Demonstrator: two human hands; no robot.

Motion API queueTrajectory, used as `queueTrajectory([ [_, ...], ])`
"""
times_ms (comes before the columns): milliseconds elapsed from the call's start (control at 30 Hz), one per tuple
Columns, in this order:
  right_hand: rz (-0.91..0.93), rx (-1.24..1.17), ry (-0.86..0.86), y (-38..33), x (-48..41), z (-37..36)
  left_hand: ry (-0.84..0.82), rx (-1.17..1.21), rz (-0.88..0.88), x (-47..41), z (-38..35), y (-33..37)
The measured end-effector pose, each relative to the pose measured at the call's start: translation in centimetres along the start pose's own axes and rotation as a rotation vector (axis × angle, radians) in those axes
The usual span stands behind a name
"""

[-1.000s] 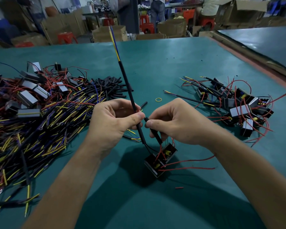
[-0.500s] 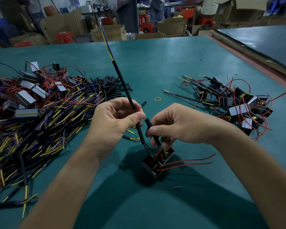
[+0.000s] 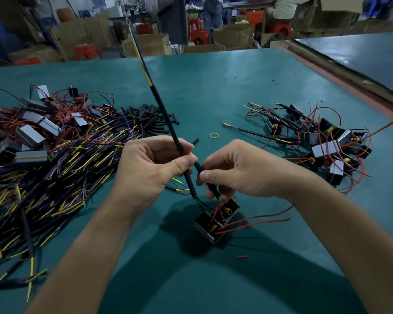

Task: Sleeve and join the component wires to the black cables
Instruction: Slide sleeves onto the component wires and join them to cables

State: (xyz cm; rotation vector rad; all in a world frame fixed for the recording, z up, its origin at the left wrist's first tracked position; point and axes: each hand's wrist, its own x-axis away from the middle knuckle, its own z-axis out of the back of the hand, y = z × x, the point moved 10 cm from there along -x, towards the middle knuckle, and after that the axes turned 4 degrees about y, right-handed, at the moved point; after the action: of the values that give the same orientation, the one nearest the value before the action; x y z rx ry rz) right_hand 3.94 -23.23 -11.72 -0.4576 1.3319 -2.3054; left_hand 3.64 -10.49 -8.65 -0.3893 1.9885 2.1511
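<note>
Change: black cable [image 3: 166, 116] has tilted further left above the component [image 3: 208, 227].
Hands: left hand [image 3: 152, 168] pinches cable, right hand [image 3: 238, 171] pinches sleeve [image 3: 199, 167], both just above component.
Risk: sleeve could jam on the wire if fed askew.

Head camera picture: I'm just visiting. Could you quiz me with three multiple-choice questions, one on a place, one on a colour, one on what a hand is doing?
1. Where does the small yellow ring lie?
A. on the green table
B. round a wrist
C. on a cardboard box

2. Which colours are the wires leaving the far end of the long black cable?
A. red and white
B. yellow and blue
C. green and orange

3. What is the left hand doing?
A. lying flat
B. hanging empty
C. pinching the long black cable

Answers: A, it lies loose on the table; B, those two strands show above the black jacket; C, thumb and fingers close on the cable.
</note>
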Motion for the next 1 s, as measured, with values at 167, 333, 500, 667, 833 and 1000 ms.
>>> queueTrajectory([
  [167,0.055,0.044,0.036,-0.54,0.0,0.07,0.02,-0.003,0.035,-0.11,0.37,-0.4],
  [333,0.034,0.037,0.054,-0.2,-0.06,0.51,0.016,0.009,0.07,-0.12,0.21,-0.78],
  [500,0.023,0.045,0.021,-0.17,-0.04,0.16,0.035,-0.044,0.029,-0.18,-0.03,-0.64],
  [667,-0.01,0.028,0.015,0.3,-0.09,0.35,0.044,-0.057,0.004,-0.2,0.07,-0.45],
  [833,-0.02,0.053,0.019,0.42,0.0,0.39,0.051,-0.069,-0.031,-0.14,-0.05,0.01],
  [1000,0.055,0.092,0.094,-0.45,-0.05,0.91,0.045,-0.058,-0.037,-0.06,-0.18,0.16],
])
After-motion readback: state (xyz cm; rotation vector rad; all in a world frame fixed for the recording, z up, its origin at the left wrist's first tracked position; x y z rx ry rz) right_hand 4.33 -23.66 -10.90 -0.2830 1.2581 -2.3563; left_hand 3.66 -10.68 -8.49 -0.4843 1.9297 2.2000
